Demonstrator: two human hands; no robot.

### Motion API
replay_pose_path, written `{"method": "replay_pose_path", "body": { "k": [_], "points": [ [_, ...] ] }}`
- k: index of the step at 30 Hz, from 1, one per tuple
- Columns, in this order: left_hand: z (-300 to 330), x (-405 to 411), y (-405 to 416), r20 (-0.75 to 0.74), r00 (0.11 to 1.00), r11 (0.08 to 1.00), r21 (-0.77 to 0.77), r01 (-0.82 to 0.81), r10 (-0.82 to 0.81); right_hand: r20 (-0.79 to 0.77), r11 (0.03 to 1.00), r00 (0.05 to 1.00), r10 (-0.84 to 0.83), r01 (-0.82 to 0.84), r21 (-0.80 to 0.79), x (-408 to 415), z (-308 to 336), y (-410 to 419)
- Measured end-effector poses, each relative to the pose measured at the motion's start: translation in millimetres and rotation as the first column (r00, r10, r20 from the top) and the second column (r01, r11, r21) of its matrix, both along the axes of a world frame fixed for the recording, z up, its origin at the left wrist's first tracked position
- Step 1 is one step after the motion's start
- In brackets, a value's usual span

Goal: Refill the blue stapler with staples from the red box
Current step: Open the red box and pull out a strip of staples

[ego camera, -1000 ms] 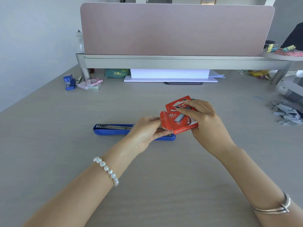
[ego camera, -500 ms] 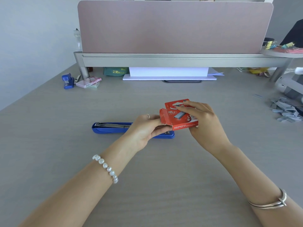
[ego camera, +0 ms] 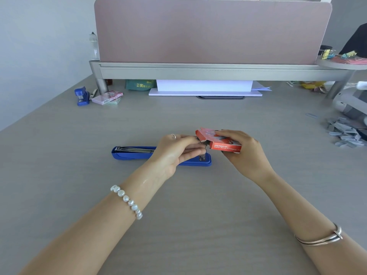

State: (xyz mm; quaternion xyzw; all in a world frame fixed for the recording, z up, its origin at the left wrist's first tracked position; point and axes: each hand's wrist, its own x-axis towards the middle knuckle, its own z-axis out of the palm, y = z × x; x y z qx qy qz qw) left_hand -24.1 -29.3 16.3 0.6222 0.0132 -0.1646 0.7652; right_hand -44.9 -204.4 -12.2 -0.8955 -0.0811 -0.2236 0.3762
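Observation:
The blue stapler (ego camera: 131, 154) lies flat on the grey desk, folded open along its length, its metal staple channel facing up at the left end. My left hand (ego camera: 174, 151) hovers over its middle and hides that part. Its thumb and fingers pinch at the open left end of the red box (ego camera: 224, 144), where grey metal shows; I cannot tell whether staples are gripped. My right hand (ego camera: 242, 153) grips the red box from the right, holding it tilted just above the stapler's right end, flap open.
A pile of loose staple strips (ego camera: 345, 133) lies at the right edge. A small blue stapler (ego camera: 81, 96) and pink packets (ego camera: 107, 97) sit at the back left. A pink partition on a grey riser (ego camera: 198, 71) spans the back, with white paper (ego camera: 204, 87) under it.
The red box has tipped from upright to lying nearly flat, its side label now facing me. My left fingers have moved from the box's flap to the box's open end.

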Motion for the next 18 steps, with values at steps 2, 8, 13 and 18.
{"method": "replay_pose_path", "body": {
  "k": [2, 8, 13, 18],
  "points": [
    [0.8, 0.1, 0.6, -0.012, 1.0, 1.0, -0.021, -0.006, 0.006, -0.042, 0.999, 0.999, -0.004, 0.006, 0.033, 1.3, -1.8, -1.4],
    [2.6, -1.1, 1.8, -0.009, 1.0, 0.999, -0.052, 0.004, -0.004, -0.172, 0.979, 0.984, 0.039, -0.003, 0.205, 3.0, -4.0, -0.9],
    [2.7, -0.8, 1.1, 0.004, 1.0, 0.997, -0.071, -0.01, 0.01, -0.212, 0.945, 0.971, 0.111, -0.038, 0.323, 1.9, -2.6, 0.9],
    [4.8, 0.3, 2.5, 0.019, 0.999, 0.997, -0.067, -0.027, 0.028, -0.259, 0.911, 0.952, 0.16, -0.042, 0.409, 3.1, -2.7, 0.8]
  ]
}}
